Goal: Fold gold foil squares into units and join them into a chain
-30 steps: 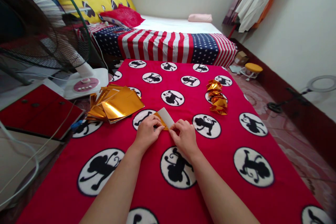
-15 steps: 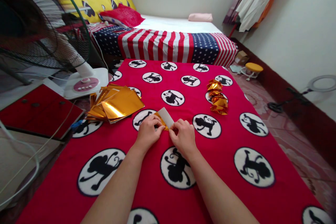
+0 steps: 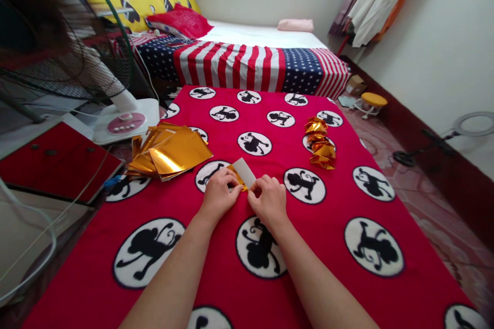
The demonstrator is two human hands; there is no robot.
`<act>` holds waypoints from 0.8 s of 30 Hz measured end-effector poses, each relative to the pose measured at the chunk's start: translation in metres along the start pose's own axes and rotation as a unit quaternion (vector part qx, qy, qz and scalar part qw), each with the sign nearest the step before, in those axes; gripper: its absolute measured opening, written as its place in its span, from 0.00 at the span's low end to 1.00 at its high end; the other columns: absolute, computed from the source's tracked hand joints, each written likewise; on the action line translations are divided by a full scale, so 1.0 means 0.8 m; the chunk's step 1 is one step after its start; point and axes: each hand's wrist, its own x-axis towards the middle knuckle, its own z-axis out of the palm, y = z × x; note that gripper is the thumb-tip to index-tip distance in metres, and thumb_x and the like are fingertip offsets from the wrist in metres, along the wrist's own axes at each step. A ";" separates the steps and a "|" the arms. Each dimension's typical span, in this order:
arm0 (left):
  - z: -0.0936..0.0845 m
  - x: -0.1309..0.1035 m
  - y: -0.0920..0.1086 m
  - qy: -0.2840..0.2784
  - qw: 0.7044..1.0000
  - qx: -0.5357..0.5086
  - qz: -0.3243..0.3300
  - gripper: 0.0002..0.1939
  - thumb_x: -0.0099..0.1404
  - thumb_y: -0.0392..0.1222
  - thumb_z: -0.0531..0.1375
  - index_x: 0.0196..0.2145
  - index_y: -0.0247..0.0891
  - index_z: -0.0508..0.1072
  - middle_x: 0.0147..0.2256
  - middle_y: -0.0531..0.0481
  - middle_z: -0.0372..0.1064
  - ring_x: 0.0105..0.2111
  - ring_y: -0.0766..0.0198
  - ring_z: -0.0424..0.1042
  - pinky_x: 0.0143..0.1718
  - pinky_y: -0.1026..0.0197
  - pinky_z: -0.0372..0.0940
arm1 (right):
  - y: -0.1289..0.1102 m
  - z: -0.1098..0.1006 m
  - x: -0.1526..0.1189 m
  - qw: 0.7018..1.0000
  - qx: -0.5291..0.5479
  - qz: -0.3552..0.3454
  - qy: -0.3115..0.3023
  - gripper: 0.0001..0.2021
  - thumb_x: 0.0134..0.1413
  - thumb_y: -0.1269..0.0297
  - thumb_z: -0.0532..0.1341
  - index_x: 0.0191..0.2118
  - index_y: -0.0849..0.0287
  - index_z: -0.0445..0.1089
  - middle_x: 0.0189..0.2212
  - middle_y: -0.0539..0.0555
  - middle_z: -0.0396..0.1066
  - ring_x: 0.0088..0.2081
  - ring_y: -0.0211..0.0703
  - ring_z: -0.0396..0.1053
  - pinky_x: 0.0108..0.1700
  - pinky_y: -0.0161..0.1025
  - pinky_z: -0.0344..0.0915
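A partly folded sheet of gold foil paper, its pale backing facing up, lies between both hands on the red cloth. My left hand pinches its left side near the lower edge, thumb and fingers together. Closed on the right lower edge is my right hand, its fingertips close to the left thumb. A band of gold shows along the fold; the fingers cover part of it. To the left lies a loose stack of gold foil sheets. Several folded gold foil pieces sit in a row at the right.
A fan stands on the left beside a dark red panel and white cables. Beyond the cloth is a bed with a striped and starred cover. A yellow stool and a ring-shaped stand are on the right.
Almost nothing differs. Both hands keep their pinch on the foil paper, and the view has shifted very slightly.
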 end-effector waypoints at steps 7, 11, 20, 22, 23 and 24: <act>-0.001 0.002 0.001 -0.010 1.000 0.006 -0.011 0.08 0.55 0.32 0.64 0.22 0.37 0.69 0.30 0.50 0.68 0.34 0.62 0.69 0.39 0.59 0.64 | -0.001 -0.001 -0.003 1.000 0.026 0.010 0.010 0.03 0.49 0.68 0.64 0.29 0.56 0.70 0.30 0.48 0.70 0.35 0.41 0.61 0.35 0.39 0.45; -0.003 0.002 0.003 -0.012 0.999 0.013 -0.027 0.08 0.54 0.32 0.65 0.24 0.37 0.68 0.28 0.52 0.66 0.32 0.63 0.67 0.36 0.60 0.63 | -0.001 -0.002 -0.007 0.999 0.048 -0.009 0.009 0.07 0.53 0.69 0.63 0.38 0.51 0.73 0.31 0.47 0.70 0.36 0.41 0.62 0.36 0.39 0.46; -0.005 0.003 -0.008 -0.045 0.998 -0.029 -0.020 0.06 0.57 0.30 0.62 0.28 0.38 0.77 0.35 0.49 0.70 0.38 0.61 0.70 0.43 0.58 0.66 | -0.001 -0.004 -0.013 0.999 0.029 -0.027 -0.007 0.08 0.58 0.66 0.62 0.39 0.47 0.77 0.34 0.50 0.70 0.38 0.42 0.63 0.38 0.40 0.47; -0.007 0.004 -0.009 -0.057 0.998 -0.026 -0.020 0.06 0.57 0.30 0.62 0.28 0.38 0.78 0.36 0.49 0.70 0.38 0.61 0.71 0.43 0.57 0.66 | -0.004 -0.005 -0.011 1.000 0.021 -0.020 -0.009 0.07 0.57 0.65 0.62 0.39 0.47 0.77 0.35 0.50 0.70 0.38 0.42 0.63 0.39 0.40 0.48; -0.009 0.005 -0.008 -0.062 0.998 -0.025 -0.020 0.07 0.57 0.30 0.61 0.28 0.38 0.78 0.36 0.48 0.70 0.38 0.61 0.71 0.44 0.57 0.66 | -0.005 -0.005 -0.010 1.000 0.017 -0.016 -0.010 0.07 0.57 0.64 0.62 0.39 0.47 0.77 0.35 0.50 0.70 0.38 0.42 0.63 0.39 0.40 0.48; -0.010 0.006 -0.008 -0.069 0.997 -0.025 -0.021 0.07 0.57 0.30 0.61 0.28 0.38 0.78 0.36 0.48 0.70 0.39 0.61 0.71 0.44 0.57 0.67 | -0.006 -0.005 -0.009 1.000 0.013 -0.011 -0.011 0.06 0.57 0.62 0.63 0.39 0.47 0.77 0.34 0.50 0.71 0.38 0.42 0.63 0.39 0.40 0.48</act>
